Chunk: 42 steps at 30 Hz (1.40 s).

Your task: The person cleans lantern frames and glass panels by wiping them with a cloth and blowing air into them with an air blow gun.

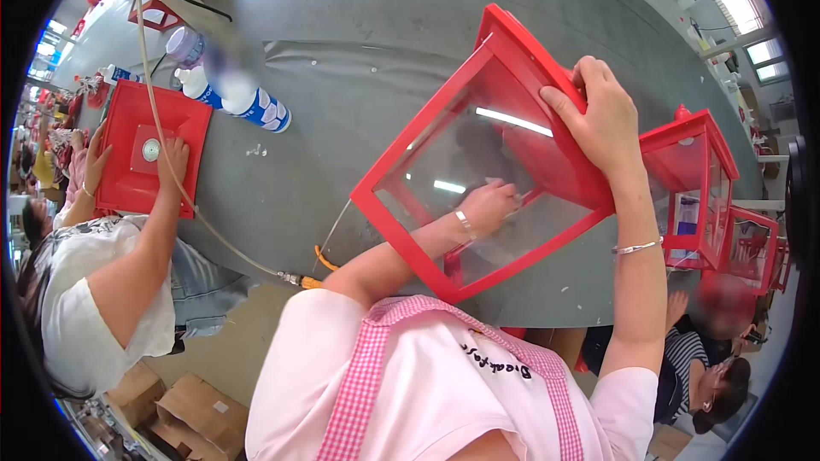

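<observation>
A large red lantern (401, 213) with clear panes is tilted on its side in front of me, above the grey table. My right hand (606, 115) grips the edge of its red base or roof part at the upper right, thumb on the near side. My left hand (491, 207) reaches inside the lantern and shows through the front pane. Its fingers are closed near the inner red frame. A small whitish patch shows at the fingertips; I cannot make out what it is.
White-and-blue bottles (260, 109) stand at the left on the grey table (342, 119). A hose (231, 248) with an orange fitting crosses the table edge. At left a co-worker handles a red lantern part (128, 141). More red lanterns (688, 188) and another person (705, 376) are at right. Cardboard boxes (201, 410) lie below.
</observation>
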Motion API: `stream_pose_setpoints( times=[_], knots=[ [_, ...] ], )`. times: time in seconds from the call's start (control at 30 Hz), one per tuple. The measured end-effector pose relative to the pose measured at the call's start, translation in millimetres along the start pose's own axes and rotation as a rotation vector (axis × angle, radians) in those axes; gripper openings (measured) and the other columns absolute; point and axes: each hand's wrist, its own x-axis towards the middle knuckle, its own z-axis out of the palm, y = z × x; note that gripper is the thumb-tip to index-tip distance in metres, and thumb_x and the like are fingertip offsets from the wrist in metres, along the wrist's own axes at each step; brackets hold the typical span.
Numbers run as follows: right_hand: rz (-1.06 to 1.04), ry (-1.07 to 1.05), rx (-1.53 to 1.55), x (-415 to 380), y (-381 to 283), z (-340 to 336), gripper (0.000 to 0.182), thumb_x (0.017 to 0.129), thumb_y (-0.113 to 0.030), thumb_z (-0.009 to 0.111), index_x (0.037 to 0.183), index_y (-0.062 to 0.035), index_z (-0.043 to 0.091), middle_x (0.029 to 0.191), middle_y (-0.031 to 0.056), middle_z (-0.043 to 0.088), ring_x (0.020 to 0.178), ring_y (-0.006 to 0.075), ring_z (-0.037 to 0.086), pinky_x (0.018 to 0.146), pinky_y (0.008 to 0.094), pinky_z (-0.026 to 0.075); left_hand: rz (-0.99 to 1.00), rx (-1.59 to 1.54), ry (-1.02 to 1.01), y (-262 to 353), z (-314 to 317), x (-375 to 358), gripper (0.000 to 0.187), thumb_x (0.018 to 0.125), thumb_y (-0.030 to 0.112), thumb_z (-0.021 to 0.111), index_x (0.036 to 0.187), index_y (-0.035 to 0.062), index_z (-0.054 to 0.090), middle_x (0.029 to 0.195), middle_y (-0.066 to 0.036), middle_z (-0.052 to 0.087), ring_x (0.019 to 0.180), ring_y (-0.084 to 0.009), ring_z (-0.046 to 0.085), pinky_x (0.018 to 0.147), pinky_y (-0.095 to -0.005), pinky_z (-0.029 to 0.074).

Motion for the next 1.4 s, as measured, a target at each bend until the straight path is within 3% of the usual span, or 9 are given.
stream_pose_setpoints(
  times=[0.23,0.57,0.7,0.83,0.97,1.07,1.27,1.33,1.4],
  knots=[
    [-0.029,0.036,-0.026,-2,4,5,0.042,0.089,-0.042,0.065,0.091,-0.0025,0.051,0.089,0.0126,0.058,0.079,0.0336,0.059,0.07,0.0414,0.047,-0.289,0.327,0.35,-59,-73,-48,0.029,0.07,0.009,0.064,0.099,0.0098,0.069,0.103,-0.01,0.061,0.095,-0.0305,0.061,0.085,-0.0417,0.052],
    [-0.015,0.055,-0.057,-3,7,7,0.042,0.09,-0.043,0.065,0.093,-0.0032,0.05,0.09,0.0119,0.059,0.079,0.0338,0.06,0.07,0.0419,0.048,0.134,-0.012,-0.046,-24,-20,-35,0.031,0.068,0.008,0.065,0.098,0.0105,0.069,0.102,-0.009,0.064,0.099,-0.0285,0.061,0.087,-0.0412,0.051],
    [-0.073,0.096,-0.081,-6,11,5,0.042,0.089,-0.043,0.065,0.093,-0.0034,0.05,0.089,0.0119,0.059,0.079,0.0337,0.06,0.07,0.0423,0.048,-0.18,0.177,0.304,-77,-41,41,0.027,0.068,0.005,0.064,0.092,0.0147,0.072,0.105,-0.007,0.065,0.099,-0.0274,0.061,0.086,-0.0405,0.051],
    [-0.047,0.039,-0.035,-1,4,6,0.041,0.089,-0.042,0.066,0.093,-0.0035,0.05,0.089,0.012,0.059,0.08,0.0335,0.06,0.071,0.0422,0.048,-0.188,0.362,0.317,-79,-38,68,0.025,0.068,0.004,0.063,0.088,0.0155,0.072,0.104,-0.007,0.065,0.097,-0.0275,0.062,0.084,-0.0403,0.052],
    [-0.033,0.037,-0.007,1,0,2,0.041,0.089,-0.041,0.066,0.092,-0.0036,0.05,0.089,0.012,0.059,0.081,0.0329,0.06,0.071,0.0419,0.047,0.052,0.234,-0.116,-26,-9,21,0.022,0.067,0.004,0.065,0.086,0.0137,0.071,0.097,-0.006,0.064,0.094,-0.0274,0.062,0.081,-0.04,0.052],
    [0.002,0.02,0.015,-1,2,-1,0.041,0.088,-0.041,0.067,0.092,-0.0038,0.049,0.089,0.0121,0.059,0.08,0.0323,0.06,0.072,0.0417,0.047,0.063,-0.021,-0.026,-9,-15,-27,0.009,0.071,0.009,0.065,0.079,0.0114,0.07,0.092,-0.008,0.065,0.089,-0.0279,0.064,0.076,-0.0394,0.053],
    [-0.017,0.03,0.035,-2,3,1,0.04,0.088,-0.04,0.066,0.092,-0.0039,0.049,0.09,0.0122,0.059,0.08,0.032,0.059,0.072,0.0418,0.047,-0.208,-0.402,0.051,-6,-97,-146,0.031,0.067,0.0,0.068,0.096,0.0055,0.072,0.091,-0.01,0.068,0.085,-0.0273,0.066,0.076,-0.0366,0.053],
    [-0.021,0.04,0.035,-3,4,1,0.039,0.088,-0.039,0.066,0.092,-0.0039,0.049,0.09,0.0123,0.059,0.08,0.0324,0.06,0.072,0.0422,0.047,-0.63,-0.718,0.087,24,-145,-175,0.031,0.069,-0.006,0.065,0.099,0.0019,0.07,0.098,-0.005,0.068,0.09,-0.019,0.065,0.078,-0.0321,0.053],
    [-0.03,0.055,0.042,-4,5,1,0.039,0.089,-0.039,0.066,0.092,-0.0037,0.049,0.09,0.0127,0.059,0.08,0.0329,0.06,0.072,0.0424,0.047,-0.675,-0.352,0.209,18,-173,-204,0.03,0.074,-0.006,0.064,0.102,0.0006,0.07,0.107,-0.007,0.069,0.094,-0.0145,0.063,0.078,-0.0281,0.052]
  ],
)
